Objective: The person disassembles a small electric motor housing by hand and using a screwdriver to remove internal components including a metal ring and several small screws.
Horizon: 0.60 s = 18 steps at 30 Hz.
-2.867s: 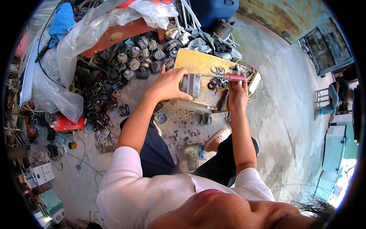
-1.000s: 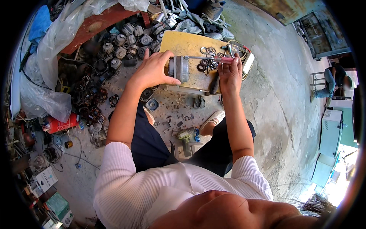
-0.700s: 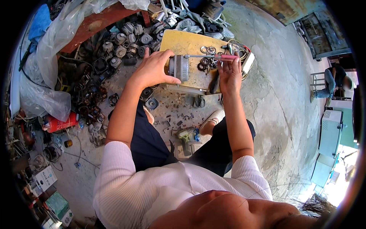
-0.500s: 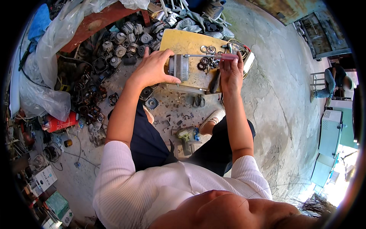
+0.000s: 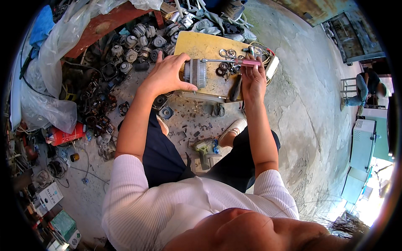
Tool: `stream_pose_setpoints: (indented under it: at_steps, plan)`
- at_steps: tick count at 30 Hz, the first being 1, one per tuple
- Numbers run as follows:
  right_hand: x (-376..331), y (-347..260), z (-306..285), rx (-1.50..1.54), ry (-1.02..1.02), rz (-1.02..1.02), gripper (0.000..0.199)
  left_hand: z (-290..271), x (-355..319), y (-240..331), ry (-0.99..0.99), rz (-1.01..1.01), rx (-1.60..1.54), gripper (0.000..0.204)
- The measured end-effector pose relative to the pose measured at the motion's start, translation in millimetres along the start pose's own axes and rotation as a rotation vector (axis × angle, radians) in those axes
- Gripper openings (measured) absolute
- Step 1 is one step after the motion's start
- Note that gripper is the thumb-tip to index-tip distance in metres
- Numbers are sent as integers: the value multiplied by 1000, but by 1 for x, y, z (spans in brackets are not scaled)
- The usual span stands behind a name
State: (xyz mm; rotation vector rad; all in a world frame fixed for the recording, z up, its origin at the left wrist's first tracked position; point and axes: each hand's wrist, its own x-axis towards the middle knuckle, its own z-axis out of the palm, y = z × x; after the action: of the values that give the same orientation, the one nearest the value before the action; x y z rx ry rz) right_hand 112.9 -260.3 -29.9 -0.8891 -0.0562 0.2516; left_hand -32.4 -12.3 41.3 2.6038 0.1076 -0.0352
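**You are holding a small motor and a screwdriver over a yellow board**

Your left hand (image 5: 167, 77), just above the centre of the frame, is closing around a small grey electric motor (image 5: 196, 73), fingers curled over its top and thumb pressed along its lower side. The motor is sitting on a yellow wooden board (image 5: 201, 46) in the upper middle of the frame. Your right hand (image 5: 253, 81), to the right of the motor, is gripping the pink handle of a screwdriver (image 5: 232, 62), fingers wrapped tightly around it. The metal shaft is running leftward from your hand, and its tip is reaching the top of the motor.

Just below the shaft, loose metal rings and washers (image 5: 226, 58) are lying on the board between your two hands. A dark-handled tool (image 5: 235, 88) is resting at the board's lower right edge, close to your right wrist. A white power strip (image 5: 272, 67) with tangled wires is lying at the board's right side.

You are crouching on a stained concrete floor (image 5: 301, 108), knees apart in dark trousers, with small metal scraps scattered between your feet. A green cordless drill (image 5: 205, 148) is lying on the floor near the centre of the frame. At upper left, a heap of old motors and coils (image 5: 125, 46) is spreading beside a red bench (image 5: 104, 25) and clear plastic sheeting (image 5: 46, 67). At far right, another person (image 5: 364, 88) is sitting, well apart from you.
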Motion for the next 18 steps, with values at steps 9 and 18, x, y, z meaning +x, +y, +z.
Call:
stream_pose_setpoints:
  at_steps: [9, 18]
  plan:
    - [-2, -4, 3, -35, 4, -45, 43, 0, 0, 0, -3, -1, -3, 90]
    - [-3, -5, 10, -65, 157, 52, 39, -1, 0, 1, -17, -12, -6, 91]
